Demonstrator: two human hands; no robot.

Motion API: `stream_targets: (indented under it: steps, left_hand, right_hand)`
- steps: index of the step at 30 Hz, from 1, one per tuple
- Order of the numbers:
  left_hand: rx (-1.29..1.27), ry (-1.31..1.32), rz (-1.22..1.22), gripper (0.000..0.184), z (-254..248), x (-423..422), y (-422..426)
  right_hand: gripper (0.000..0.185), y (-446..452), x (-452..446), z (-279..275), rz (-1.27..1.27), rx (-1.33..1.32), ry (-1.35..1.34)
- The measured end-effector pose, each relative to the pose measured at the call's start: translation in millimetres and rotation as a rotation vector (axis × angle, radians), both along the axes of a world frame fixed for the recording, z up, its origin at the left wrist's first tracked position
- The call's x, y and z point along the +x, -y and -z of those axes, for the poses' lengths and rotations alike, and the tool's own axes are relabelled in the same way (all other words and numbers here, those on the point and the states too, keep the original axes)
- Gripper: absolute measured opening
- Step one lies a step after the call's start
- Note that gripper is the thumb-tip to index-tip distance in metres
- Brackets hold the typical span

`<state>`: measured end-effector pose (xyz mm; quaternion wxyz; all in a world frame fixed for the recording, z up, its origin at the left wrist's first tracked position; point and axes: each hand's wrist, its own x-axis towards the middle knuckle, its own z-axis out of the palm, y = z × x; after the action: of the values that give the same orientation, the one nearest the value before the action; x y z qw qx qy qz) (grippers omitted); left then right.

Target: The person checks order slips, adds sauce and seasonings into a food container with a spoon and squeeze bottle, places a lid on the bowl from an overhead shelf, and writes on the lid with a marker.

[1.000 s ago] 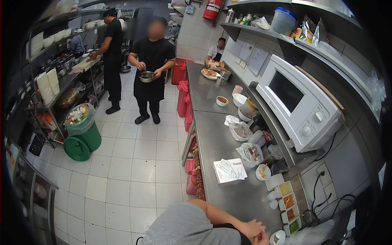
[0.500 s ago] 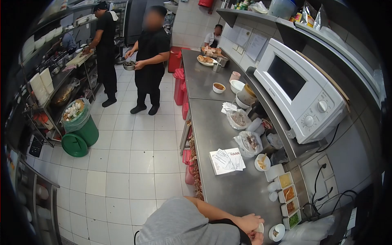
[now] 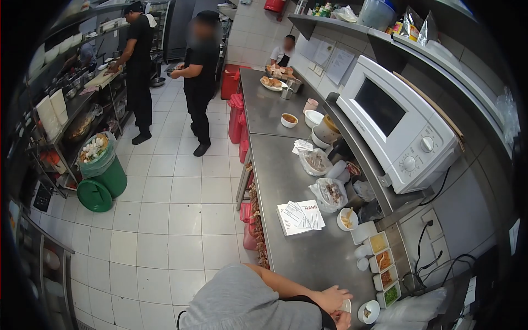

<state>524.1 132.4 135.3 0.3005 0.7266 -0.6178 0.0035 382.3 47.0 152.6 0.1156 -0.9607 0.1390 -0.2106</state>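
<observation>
Apparently a two-handed hold: left hand [image 3: 331,298] and right hand [image 3: 342,319] gripped a small white cup [image 3: 346,306] between them, bottom of frame, right of centre, likely for steadiness. White bowl [image 3: 374,309] sat just beside, presumably for easy reach.

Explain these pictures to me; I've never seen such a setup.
No machine here: a person works bare-handed, and the one camera, worn on the head, looks forward and down. At the bottom, the left hand and right hand come together; a small pale object seems held between them, too covered to name. On the grey metal counter lie a white printed box topped with white paper slips, a round white bowl near the hands, and four white rectangular tubs of food.
</observation>
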Motion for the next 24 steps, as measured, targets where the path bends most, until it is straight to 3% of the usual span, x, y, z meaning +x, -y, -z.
stream_targets:
  steps: [2,8,12,16,20,24]
  left_hand:
    - [0.065,0.077,-0.003,0.039,-0.9,-1.3,2.4]
    - [0.124,0.054,0.037,0.035,-6.8,1.0,4.7]
    - [-0.051,-0.134,0.061,0.024,7.8,3.1,10.7]
    - [-0.122,-0.248,0.085,0.014,-11.0,6.3,-8.8]
    - [-0.155,-0.370,0.095,0.014,-29.4,7.0,-27.6]
    - [-0.361,-0.419,0.082,0.016,-9.2,3.9,-18.8]
  right_hand:
    - [0.020,0.9,0.6,0.5,-0.002,0.002,-0.005]
    - [0.019,-0.6,0.0,0.4,-0.002,0.020,-0.014]
    - [0.018,-1.1,-3.3,1.3,0.004,0.024,-0.018]
    - [0.018,-1.0,-4.4,1.2,0.007,0.028,-0.015]
    - [0.017,1.6,-5.5,3.2,0.002,0.019,-0.008]
    - [0.017,0.9,-3.7,2.3,-0.005,0.013,-0.006]
